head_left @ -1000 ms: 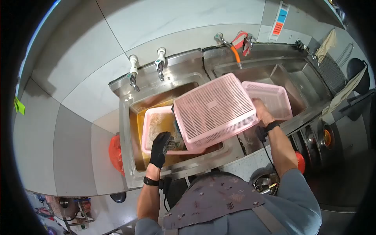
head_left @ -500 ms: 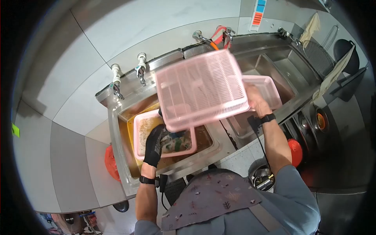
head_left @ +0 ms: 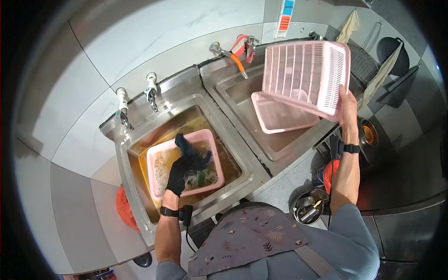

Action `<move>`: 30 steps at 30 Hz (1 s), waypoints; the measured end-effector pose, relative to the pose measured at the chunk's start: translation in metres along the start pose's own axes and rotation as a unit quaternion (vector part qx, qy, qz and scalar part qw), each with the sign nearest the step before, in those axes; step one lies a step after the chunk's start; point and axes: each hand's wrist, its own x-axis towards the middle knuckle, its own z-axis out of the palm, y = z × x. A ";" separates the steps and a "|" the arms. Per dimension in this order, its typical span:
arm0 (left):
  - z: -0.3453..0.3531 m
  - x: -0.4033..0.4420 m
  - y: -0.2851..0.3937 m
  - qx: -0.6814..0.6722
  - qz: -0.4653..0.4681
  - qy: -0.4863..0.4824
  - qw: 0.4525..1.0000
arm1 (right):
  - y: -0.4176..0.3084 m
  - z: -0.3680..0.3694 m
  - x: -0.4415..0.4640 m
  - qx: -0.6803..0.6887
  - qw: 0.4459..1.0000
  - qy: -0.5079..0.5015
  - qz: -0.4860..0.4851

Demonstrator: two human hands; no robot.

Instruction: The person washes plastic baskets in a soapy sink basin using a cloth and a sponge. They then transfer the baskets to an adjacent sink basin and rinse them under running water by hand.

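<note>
Slotted pink basket gripped by rim, tilted over right sink

Slotted pink basket (head_left: 291,70) was up in the air above the right sink (head_left: 233,100), tilted, partly over a second pink basket (head_left: 282,116); contact between the two couldn't be told. Bare right hand (head_left: 348,112) was clamped on its near right corner, thumb up against the slotted side, other fingers mostly hidden behind the rim.

Handling, judged: thin plastic, likely light, fairly stiff with some flex across a wide span, probably slick if wet. Not very fragile, though slats or rim could crack if knocked. Best hold looked like the thick rim, at a corner or at two opposite sides; one-corner hold probably let the far end sag or swing.

Left hand (head_left: 179,175), black glove, reached into a pink tub (head_left: 218,161) in the left sink (head_left: 122,163). Tub had cloudy liquid, pale foam and dark and green bits. Glove was right by a dark bluish item (head_left: 183,143), soft-looking; fingers blended into the dark stuff, so couldn't tell if clenched or loose.

Writing: none readable. Wall strip (head_left: 284,18) had blue and orange-red blocks, text too small. No brand made out on baskets or taps (head_left: 151,93).
</note>
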 end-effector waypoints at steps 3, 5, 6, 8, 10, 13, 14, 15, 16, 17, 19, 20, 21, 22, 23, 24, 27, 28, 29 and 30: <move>0.031 0.016 0.019 0.204 -0.036 -0.021 0.978 | -0.004 0.021 -0.012 -0.209 0.976 0.028 -0.047; 0.028 0.028 0.007 0.433 -0.049 -0.025 0.900 | 0.008 0.045 -0.021 -0.413 0.905 0.008 -0.103; 0.012 0.040 -0.024 0.402 0.021 -0.044 0.914 | 0.017 0.062 -0.029 -0.413 0.899 -0.034 -0.141; 0.003 0.037 -0.042 0.369 0.090 -0.065 0.923 | 0.043 0.084 -0.037 -0.421 0.880 -0.089 -0.199; 0.004 0.022 -0.024 0.171 0.046 0.001 0.984 | 0.058 0.098 -0.042 -0.421 0.877 -0.128 -0.192; 0.009 -0.015 0.028 0.096 0.042 0.018 0.994 | 0.076 0.110 -0.046 -0.414 0.878 -0.193 -0.141; -0.022 -0.013 -0.003 0.184 0.109 0.015 0.977 | 0.087 0.113 -0.045 -0.425 0.869 -0.214 -0.136; -0.029 -0.022 -0.003 0.184 0.111 0.015 0.977 | 0.093 0.116 -0.044 -0.437 0.859 -0.233 -0.131; -0.032 -0.030 0.003 0.100 0.021 0.064 0.993 | 0.087 0.127 -0.053 -0.459 0.838 -0.274 -0.110; -0.035 -0.037 0.009 0.015 -0.072 0.111 0.991 | 0.085 0.139 -0.063 -0.480 0.815 -0.313 -0.088; -0.047 -0.049 0.010 0.016 -0.097 0.135 0.986 | 0.101 0.157 -0.071 -0.479 0.772 -0.414 -0.060; -0.054 -0.053 0.009 0.017 -0.124 0.162 0.979 | 0.111 0.166 -0.077 -0.491 0.741 -0.451 -0.076; -0.060 -0.055 0.007 0.018 -0.123 0.159 0.979 | 0.116 0.177 -0.084 -0.501 0.709 -0.488 -0.092; -0.067 -0.058 0.005 0.041 -0.141 0.176 0.973 | 0.121 0.186 -0.091 -0.501 0.710 -0.486 -0.091; -0.077 -0.062 0.001 0.065 -0.158 0.195 0.966 | 0.120 0.197 -0.099 -0.485 0.709 -0.501 -0.103; -0.094 -0.066 -0.008 0.139 -0.143 0.167 0.966 | 0.121 0.208 -0.106 -0.466 0.708 -0.518 -0.115; -0.128 -0.068 -0.035 0.487 -0.060 0.184 0.852 | 0.119 0.244 -0.123 -0.466 0.684 -0.551 -0.103; -0.131 -0.070 -0.035 0.532 -0.071 0.195 0.821 | 0.111 0.259 -0.128 -0.444 0.672 -0.587 -0.080; -0.131 -0.073 -0.035 0.553 -0.094 0.223 0.797 | 0.128 0.273 -0.130 -0.479 0.631 -0.608 -0.058; -0.135 -0.074 -0.035 0.564 -0.097 0.220 0.790 | 0.135 0.286 -0.135 -0.475 0.616 -0.624 -0.071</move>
